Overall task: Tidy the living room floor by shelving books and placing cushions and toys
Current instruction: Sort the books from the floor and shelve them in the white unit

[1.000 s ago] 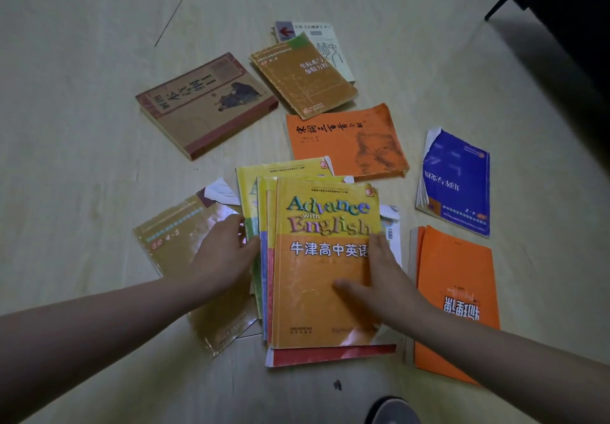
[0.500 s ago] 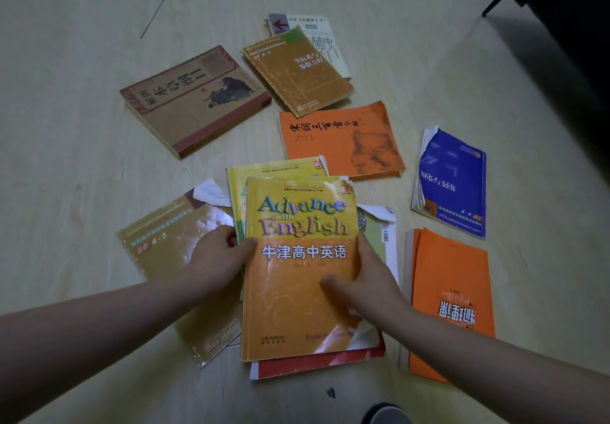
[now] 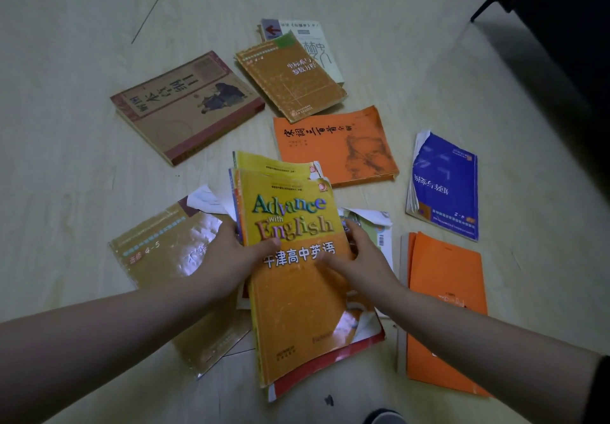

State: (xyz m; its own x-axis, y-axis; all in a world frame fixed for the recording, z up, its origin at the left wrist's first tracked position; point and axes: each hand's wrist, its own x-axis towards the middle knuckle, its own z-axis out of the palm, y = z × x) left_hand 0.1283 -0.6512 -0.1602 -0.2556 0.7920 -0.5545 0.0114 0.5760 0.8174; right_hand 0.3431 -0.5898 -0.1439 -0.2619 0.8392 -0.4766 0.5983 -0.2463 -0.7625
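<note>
Pale beige smooth floor (image 3: 82,126) fills the view. A thin dark straight line (image 3: 155,4) crosses it at upper left. Black furniture (image 3: 561,11) with a slanted leg occupies the upper right corner. One small dark speck (image 3: 328,400) lies near the bottom edge.

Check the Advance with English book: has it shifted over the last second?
Yes. The Advance with English book has slid left, away from the orange book at lower right, with its top edge now tilted leftward.
</note>
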